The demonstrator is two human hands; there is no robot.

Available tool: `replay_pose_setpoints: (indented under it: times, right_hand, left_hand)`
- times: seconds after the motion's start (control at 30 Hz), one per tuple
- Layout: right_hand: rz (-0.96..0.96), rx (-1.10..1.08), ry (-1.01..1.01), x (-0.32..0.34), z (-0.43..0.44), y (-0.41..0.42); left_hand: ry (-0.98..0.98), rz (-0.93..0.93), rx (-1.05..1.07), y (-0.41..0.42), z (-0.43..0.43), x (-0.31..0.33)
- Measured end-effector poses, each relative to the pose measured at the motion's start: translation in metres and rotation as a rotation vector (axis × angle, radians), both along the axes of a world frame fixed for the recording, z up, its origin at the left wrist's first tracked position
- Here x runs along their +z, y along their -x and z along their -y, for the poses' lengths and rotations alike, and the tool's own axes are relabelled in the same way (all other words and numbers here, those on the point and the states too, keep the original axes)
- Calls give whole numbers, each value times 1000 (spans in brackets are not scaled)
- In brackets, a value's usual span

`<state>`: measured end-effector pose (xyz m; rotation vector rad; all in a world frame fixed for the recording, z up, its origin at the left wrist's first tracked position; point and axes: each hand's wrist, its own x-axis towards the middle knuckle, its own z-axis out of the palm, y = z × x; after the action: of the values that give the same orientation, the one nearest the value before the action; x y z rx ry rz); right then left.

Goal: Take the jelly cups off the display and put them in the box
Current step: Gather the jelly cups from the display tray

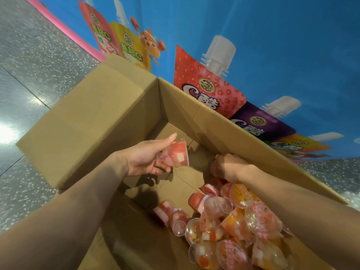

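Two hands are working inside the box (194, 117). The fingers (162, 170) and thumb of the left hand (144, 160) are curling round a pink jelly cup (177, 154), holding it on its side above the bare cardboard bottom. The right hand (230, 166) is reaching near the far wall, its fingers bending down over a reddish cup (213, 169); I cannot tell whether they are gripping it. More jelly cups (235, 221), pink and orange, are lying heaped beneath the right forearm. The box is standing open on a speckled floor (29, 59), right beside a blue display panel (282, 45).
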<state>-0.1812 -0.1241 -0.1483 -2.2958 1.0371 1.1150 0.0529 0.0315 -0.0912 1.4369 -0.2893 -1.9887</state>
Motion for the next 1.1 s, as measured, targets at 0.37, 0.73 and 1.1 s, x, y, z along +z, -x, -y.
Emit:
replay_pose_setpoints:
  times: [0.37, 0.73, 1.1]
  right_hand:
    - [-60, 12, 143, -17, -5, 0]
    - [316, -400, -62, -21, -4, 0]
    - [690, -1210, -1091, 62, -5, -27]
  left_hand:
    - [-16, 130, -7, -8, -8, -15]
    - [52, 203, 6, -12, -7, -8]
    - [140, 234, 167, -20, -1, 10]
